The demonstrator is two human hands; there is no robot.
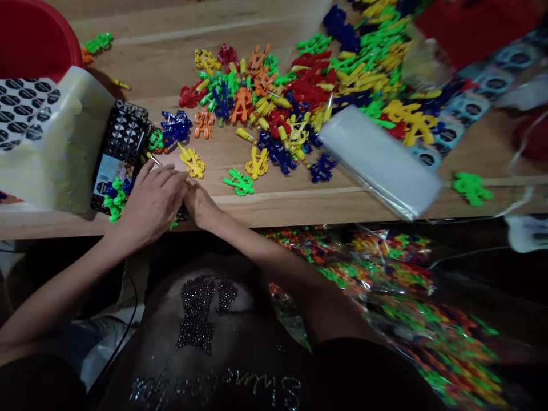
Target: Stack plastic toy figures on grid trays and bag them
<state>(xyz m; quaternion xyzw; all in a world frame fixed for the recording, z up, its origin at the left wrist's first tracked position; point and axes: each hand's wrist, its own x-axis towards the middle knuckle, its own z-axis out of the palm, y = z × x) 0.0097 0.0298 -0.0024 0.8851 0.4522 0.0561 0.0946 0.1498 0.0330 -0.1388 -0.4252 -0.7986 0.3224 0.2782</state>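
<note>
Foreground: a black shirt (197,342) bearing a rhinestone bow, with clear plastic bags (385,319) of multicoloured pieces below the table edge to its right. The left hand (149,208) and right hand (201,206) meet at the near edge of a wooden table (308,200), the left partly overlapping the right. The left fingers (160,177) are loosely curled and slightly spread, and a thin pale stick (154,160) lies at their tips; contact and grip cannot be told. The right fingers (191,191) are largely hidden, so their opening and any hold cannot be told.

Beside the left hand lies a small cluster of green and blue pieces (115,200), partly against a black studded case (126,134). Farther left, a sheet of black-printed labels (43,125) rests on pale backing. Just beyond the hands are flat, jointed yellow (192,162) and green (238,182) plastic figures, then a glossy multicoloured heap (265,97). A smooth stack of clear bags (379,162) lies across the heap's near right edge. A red basin (34,34) stands at the far left.
</note>
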